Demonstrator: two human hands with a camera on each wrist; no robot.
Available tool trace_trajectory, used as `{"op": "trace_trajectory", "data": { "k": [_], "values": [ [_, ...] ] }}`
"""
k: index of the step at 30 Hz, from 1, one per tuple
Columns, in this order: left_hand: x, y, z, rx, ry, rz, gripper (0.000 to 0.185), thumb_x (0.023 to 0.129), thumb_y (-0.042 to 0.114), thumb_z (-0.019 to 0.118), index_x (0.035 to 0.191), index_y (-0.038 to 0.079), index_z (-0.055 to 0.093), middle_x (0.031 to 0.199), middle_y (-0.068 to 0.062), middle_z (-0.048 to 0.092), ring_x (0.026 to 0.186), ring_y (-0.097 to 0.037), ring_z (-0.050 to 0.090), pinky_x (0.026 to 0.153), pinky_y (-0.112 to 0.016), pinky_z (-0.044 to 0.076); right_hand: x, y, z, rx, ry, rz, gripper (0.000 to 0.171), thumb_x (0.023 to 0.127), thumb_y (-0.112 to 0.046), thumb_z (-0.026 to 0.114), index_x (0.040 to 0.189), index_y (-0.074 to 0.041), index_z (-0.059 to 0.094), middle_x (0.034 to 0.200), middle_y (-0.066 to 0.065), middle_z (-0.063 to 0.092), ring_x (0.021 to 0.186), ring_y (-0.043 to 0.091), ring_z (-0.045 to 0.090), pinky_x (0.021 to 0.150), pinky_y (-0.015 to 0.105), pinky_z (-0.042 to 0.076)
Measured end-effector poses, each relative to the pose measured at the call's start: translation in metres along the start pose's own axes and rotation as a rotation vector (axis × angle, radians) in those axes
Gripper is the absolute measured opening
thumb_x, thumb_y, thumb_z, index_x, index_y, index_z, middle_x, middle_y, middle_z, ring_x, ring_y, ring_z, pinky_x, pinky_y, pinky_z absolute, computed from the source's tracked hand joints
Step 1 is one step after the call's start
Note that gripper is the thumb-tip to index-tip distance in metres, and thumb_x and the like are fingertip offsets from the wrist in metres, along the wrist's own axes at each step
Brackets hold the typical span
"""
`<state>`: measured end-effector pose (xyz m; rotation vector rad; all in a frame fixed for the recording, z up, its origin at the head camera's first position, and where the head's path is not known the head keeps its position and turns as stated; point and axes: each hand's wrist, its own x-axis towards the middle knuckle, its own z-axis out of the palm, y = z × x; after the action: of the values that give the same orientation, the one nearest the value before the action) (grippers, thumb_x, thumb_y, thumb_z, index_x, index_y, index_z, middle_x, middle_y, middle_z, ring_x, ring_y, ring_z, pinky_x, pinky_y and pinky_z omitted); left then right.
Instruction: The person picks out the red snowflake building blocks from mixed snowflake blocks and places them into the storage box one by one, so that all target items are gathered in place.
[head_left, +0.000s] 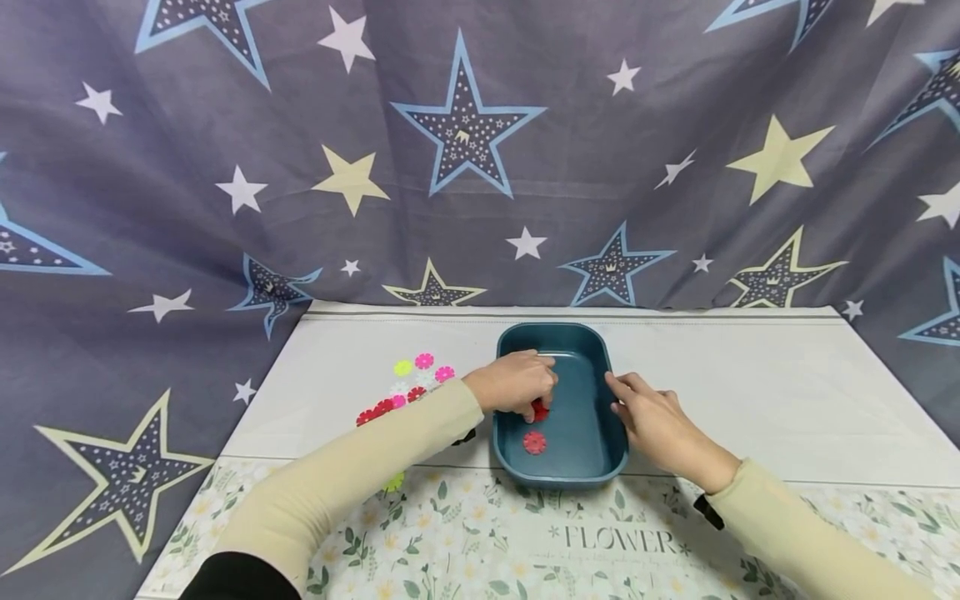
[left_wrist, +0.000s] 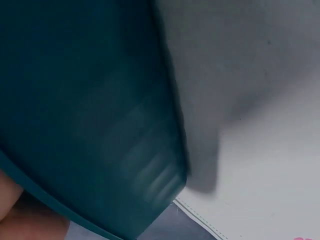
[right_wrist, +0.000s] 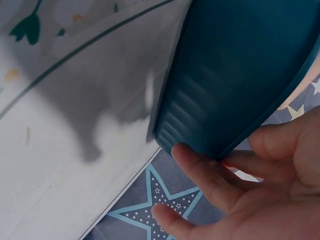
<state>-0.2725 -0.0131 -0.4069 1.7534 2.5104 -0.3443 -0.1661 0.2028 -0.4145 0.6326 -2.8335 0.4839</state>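
A dark teal rounded rectangular tub (head_left: 562, 482) stands in front of me. Reaching over its left wall, my left hand (head_left: 517, 382) holds a red flower-shaped piece (head_left: 540, 411) at its curled fingertips, low inside the tub. Another red flower piece (head_left: 535, 442) lies on the tub floor just nearer to me. My right hand (head_left: 654, 417) pinches the tub's right rim, thumb at the edge and fingers against the outer wall (right_wrist: 225, 75), as the right wrist view shows. In the left wrist view the tub's wall (left_wrist: 100, 125) hides most of the left hand.
Left of the tub lie several loose flower pieces: pink ones (head_left: 424, 361), a yellow one (head_left: 403, 367), white ones and red ones (head_left: 375, 411), partly behind my left forearm. A green piece (head_left: 394, 482) sits on the floral-printed cloth (head_left: 450, 533). A star-patterned curtain (head_left: 465, 233) hangs behind the table.
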Motion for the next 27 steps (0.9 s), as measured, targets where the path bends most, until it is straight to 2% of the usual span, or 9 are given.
{"op": "trace_trajectory", "data": {
  "k": [3, 5, 7, 11, 15, 19, 23, 25, 27],
  "values": [
    [-0.002, -0.002, -0.004, -0.044, -0.003, -0.003, 0.026, 0.072, 0.036, 0.081, 0.097, 0.026, 0.077, 0.099, 0.013, 0.063, 0.115, -0.018, 0.05, 0.083, -0.029, 0.038, 0.001, 0.0, 0.0, -0.005, 0.004, -0.004, 0.041, 0.093, -0.006, 0.059, 0.131, 0.008, 0.051, 0.113, 0.016, 0.055, 0.087, 0.025, 0.062, 0.068, 0.048, 0.041],
    [-0.005, -0.005, -0.009, -0.102, -0.005, 0.01, 0.032, 0.073, 0.037, 0.079, 0.103, 0.025, 0.076, 0.101, 0.011, 0.064, 0.109, -0.019, 0.051, 0.081, -0.029, 0.039, 0.001, 0.0, 0.0, -0.006, 0.004, -0.006, 0.042, 0.093, -0.006, 0.059, 0.131, 0.008, 0.051, 0.113, 0.016, 0.055, 0.087, 0.024, 0.062, 0.067, 0.047, 0.04],
    [-0.01, -0.009, -0.015, -0.161, 0.011, 0.034, 0.037, 0.074, 0.036, 0.078, 0.108, 0.023, 0.074, 0.103, 0.01, 0.063, 0.108, -0.017, 0.052, 0.089, -0.028, 0.038, 0.001, 0.0, 0.0, -0.009, 0.003, -0.009, 0.042, 0.093, -0.005, 0.059, 0.131, 0.008, 0.051, 0.113, 0.016, 0.055, 0.087, 0.024, 0.062, 0.066, 0.047, 0.04],
    [-0.025, -0.018, -0.025, -0.266, 0.08, 0.088, 0.043, 0.075, 0.034, 0.078, 0.114, 0.019, 0.071, 0.105, 0.009, 0.064, 0.091, -0.011, 0.048, 0.081, -0.024, 0.039, 0.001, 0.0, 0.0, 0.007, 0.015, -0.023, 0.042, 0.092, -0.004, 0.059, 0.131, 0.01, 0.05, 0.112, 0.016, 0.055, 0.084, 0.023, 0.062, 0.066, 0.045, 0.044],
    [-0.047, -0.025, -0.031, -0.32, 0.153, 0.066, 0.046, 0.076, 0.038, 0.076, 0.118, 0.02, 0.069, 0.108, 0.008, 0.063, 0.088, -0.009, 0.044, 0.071, -0.022, 0.039, 0.0, 0.0, 0.0, 0.044, 0.032, -0.052, 0.042, 0.091, 0.0, 0.059, 0.13, 0.012, 0.049, 0.111, 0.017, 0.054, 0.079, 0.021, 0.06, 0.063, 0.036, 0.048],
    [-0.072, -0.028, -0.035, -0.323, 0.214, 0.007, 0.05, 0.075, 0.047, 0.073, 0.12, 0.024, 0.068, 0.112, 0.009, 0.062, 0.097, -0.01, 0.047, 0.083, -0.025, 0.042, -0.001, 0.0, 0.0, 0.055, 0.038, -0.065, 0.043, 0.091, 0.001, 0.059, 0.13, 0.012, 0.048, 0.111, 0.016, 0.054, 0.079, 0.019, 0.059, 0.061, 0.031, 0.048],
    [-0.1, -0.032, -0.031, -0.33, 0.27, -0.037, 0.053, 0.074, 0.051, 0.072, 0.12, 0.024, 0.067, 0.112, 0.01, 0.062, 0.097, -0.007, 0.047, 0.083, -0.024, 0.042, -0.001, 0.0, 0.0, 0.051, 0.039, -0.074, 0.043, 0.09, 0.001, 0.059, 0.13, 0.012, 0.048, 0.11, 0.016, 0.054, 0.078, 0.018, 0.059, 0.06, 0.03, 0.048],
    [-0.114, -0.035, -0.027, -0.331, 0.299, -0.046, 0.055, 0.074, 0.054, 0.07, 0.119, 0.023, 0.068, 0.109, 0.011, 0.063, 0.09, -0.006, 0.044, 0.074, -0.022, 0.041, -0.001, 0.001, 0.0, 0.051, 0.04, -0.076, 0.043, 0.09, 0.001, 0.059, 0.13, 0.012, 0.048, 0.11, 0.016, 0.054, 0.078, 0.018, 0.059, 0.059, 0.03, 0.048],
    [-0.127, -0.038, -0.023, -0.334, 0.318, -0.065, 0.057, 0.074, 0.059, 0.064, 0.118, 0.022, 0.069, 0.108, 0.011, 0.063, 0.091, -0.004, 0.044, 0.075, -0.021, 0.042, -0.001, 0.001, 0.0, 0.052, 0.038, -0.075, 0.043, 0.09, 0.001, 0.059, 0.13, 0.013, 0.048, 0.111, 0.017, 0.054, 0.077, 0.018, 0.059, 0.059, 0.03, 0.048]
  ]
}}
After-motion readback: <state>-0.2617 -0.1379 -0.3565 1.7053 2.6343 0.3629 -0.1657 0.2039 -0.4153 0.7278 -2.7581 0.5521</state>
